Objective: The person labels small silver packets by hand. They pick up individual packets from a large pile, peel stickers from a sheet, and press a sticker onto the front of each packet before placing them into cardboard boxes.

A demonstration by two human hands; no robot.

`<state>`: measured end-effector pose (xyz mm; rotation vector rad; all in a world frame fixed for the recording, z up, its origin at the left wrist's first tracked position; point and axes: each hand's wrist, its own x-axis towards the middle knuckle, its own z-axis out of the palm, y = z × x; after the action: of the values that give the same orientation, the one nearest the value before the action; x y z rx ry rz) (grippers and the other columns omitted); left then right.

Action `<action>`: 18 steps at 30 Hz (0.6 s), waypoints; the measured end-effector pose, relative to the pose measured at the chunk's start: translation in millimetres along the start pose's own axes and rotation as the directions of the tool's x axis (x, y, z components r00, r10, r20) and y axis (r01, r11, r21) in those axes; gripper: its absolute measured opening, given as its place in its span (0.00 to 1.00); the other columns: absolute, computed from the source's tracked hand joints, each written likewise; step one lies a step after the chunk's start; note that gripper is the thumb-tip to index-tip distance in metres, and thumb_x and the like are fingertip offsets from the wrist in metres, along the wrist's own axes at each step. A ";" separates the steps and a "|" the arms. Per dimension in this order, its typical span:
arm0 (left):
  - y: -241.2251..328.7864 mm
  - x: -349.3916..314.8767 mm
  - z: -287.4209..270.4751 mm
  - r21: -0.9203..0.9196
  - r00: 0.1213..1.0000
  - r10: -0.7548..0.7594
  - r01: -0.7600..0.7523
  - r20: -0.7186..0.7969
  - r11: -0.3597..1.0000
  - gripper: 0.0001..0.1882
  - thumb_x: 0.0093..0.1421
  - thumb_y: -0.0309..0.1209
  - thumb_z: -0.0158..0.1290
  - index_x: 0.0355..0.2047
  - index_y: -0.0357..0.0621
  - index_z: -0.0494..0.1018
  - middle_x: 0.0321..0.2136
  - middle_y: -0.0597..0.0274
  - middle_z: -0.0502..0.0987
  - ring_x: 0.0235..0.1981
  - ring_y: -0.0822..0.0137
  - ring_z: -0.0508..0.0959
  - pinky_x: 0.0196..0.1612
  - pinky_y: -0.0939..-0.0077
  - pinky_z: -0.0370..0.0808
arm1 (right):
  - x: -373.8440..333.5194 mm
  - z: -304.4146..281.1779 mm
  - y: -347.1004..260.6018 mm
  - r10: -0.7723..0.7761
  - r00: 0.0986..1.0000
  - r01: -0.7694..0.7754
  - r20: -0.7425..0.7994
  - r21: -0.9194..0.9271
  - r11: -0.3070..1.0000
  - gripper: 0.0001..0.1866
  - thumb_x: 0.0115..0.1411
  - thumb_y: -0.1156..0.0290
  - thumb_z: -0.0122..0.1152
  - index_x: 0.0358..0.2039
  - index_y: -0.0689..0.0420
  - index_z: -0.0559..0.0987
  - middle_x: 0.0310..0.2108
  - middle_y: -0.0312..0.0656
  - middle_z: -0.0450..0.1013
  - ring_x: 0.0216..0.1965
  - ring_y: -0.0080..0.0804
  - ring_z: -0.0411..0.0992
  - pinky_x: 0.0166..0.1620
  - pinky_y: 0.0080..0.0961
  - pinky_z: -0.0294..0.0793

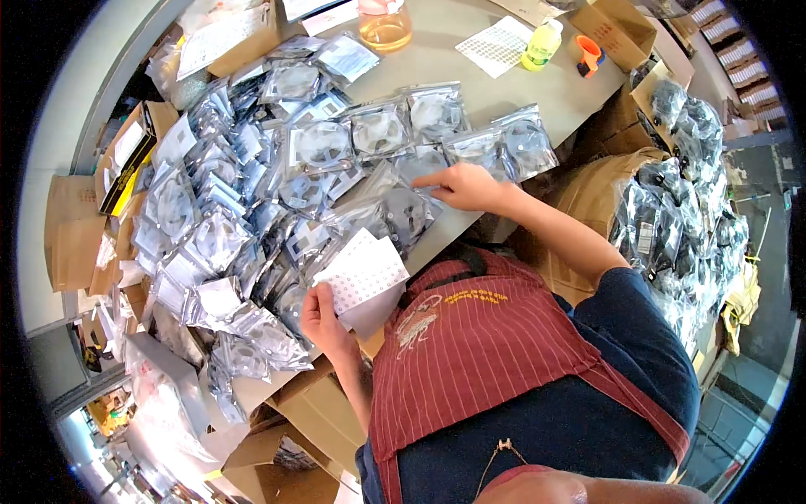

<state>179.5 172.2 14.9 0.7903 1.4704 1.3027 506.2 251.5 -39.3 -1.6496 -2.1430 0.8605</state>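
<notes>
My left hand [326,321] grips the lower left edge of a white sheet of small round stickers [363,281], which is bent or folded. With its index finger stretched out, my right hand [470,186] reaches onto a clear zip bag [407,210] holding a dark coiled item near the table's front edge. The fingertip seems to touch the bag's upper part; the other fingers are curled. Further bags of the same kind [323,144] lie in rows beyond my right hand. A large heap of these bags [222,235] spreads to the left.
At the back stand a jug of amber liquid [386,29], a yellow-green bottle [542,46], another sticker sheet [494,46] and an orange tape dispenser [589,55]. A large carton with bagged black items [672,210] stands at my right. Open cartons [277,462] sit below the table at left.
</notes>
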 end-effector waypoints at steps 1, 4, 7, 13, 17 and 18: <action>-1.1 0.1 -1.6 0.004 1.000 0.008 -0.008 0.008 1.000 0.11 0.66 0.31 0.54 0.31 0.36 0.76 0.26 0.69 0.76 0.27 0.81 0.69 0.32 0.85 0.66 | -2.1 -0.6 -4.8 0.069 0.997 -0.066 0.033 -0.073 0.995 0.23 0.58 0.63 0.55 0.55 0.33 0.76 0.30 0.48 0.79 0.33 0.50 0.78 0.35 0.48 0.75; -2.6 -2.6 -4.7 0.029 1.000 0.009 -0.010 0.009 1.000 0.11 0.66 0.31 0.54 0.31 0.36 0.76 0.26 0.70 0.76 0.27 0.81 0.69 0.32 0.85 0.66 | -6.4 -9.0 -15.3 0.204 0.975 -0.178 0.088 -0.239 0.955 0.21 0.59 0.63 0.53 0.54 0.34 0.77 0.30 0.48 0.78 0.33 0.50 0.77 0.35 0.49 0.75; 0.8 -1.7 -2.7 -0.023 0.999 -0.024 0.025 0.035 0.999 0.11 0.66 0.32 0.54 0.32 0.35 0.77 0.27 0.70 0.77 0.28 0.81 0.70 0.33 0.85 0.66 | -10.3 -15.9 -7.8 0.184 0.977 -0.145 0.111 -0.287 0.947 0.19 0.58 0.65 0.53 0.51 0.40 0.79 0.31 0.49 0.78 0.35 0.50 0.77 0.36 0.47 0.75; 3.0 3.7 7.8 0.137 0.997 0.041 -0.050 0.070 0.989 0.11 0.65 0.32 0.56 0.37 0.33 0.78 0.30 0.69 0.78 0.31 0.80 0.72 0.36 0.84 0.68 | 27.1 -15.7 -2.7 -0.219 0.963 0.241 -0.156 0.140 0.960 0.10 0.52 0.78 0.55 0.37 0.59 0.76 0.34 0.50 0.73 0.36 0.54 0.74 0.39 0.44 0.74; 7.2 6.6 14.6 0.221 0.980 0.061 -0.102 0.188 0.970 0.11 0.65 0.29 0.56 0.40 0.32 0.78 0.32 0.67 0.79 0.33 0.79 0.73 0.39 0.84 0.70 | 44.8 12.0 -1.7 -0.343 0.932 0.343 -0.119 -0.019 0.939 0.15 0.49 0.80 0.56 0.40 0.61 0.72 0.36 0.51 0.71 0.39 0.52 0.73 0.41 0.41 0.74; 12.8 4.7 18.5 0.272 0.975 0.075 -0.132 0.211 0.953 0.11 0.64 0.29 0.56 0.40 0.32 0.77 0.32 0.67 0.79 0.33 0.79 0.74 0.40 0.84 0.71 | 45.9 16.5 -2.5 -0.383 0.917 0.368 -0.115 -0.131 0.921 0.16 0.48 0.80 0.57 0.40 0.61 0.71 0.36 0.49 0.71 0.39 0.51 0.73 0.41 0.41 0.74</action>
<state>193.8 185.4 27.1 1.1672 1.4877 1.0642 481.4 290.2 -55.9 -1.2329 -2.3305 0.5072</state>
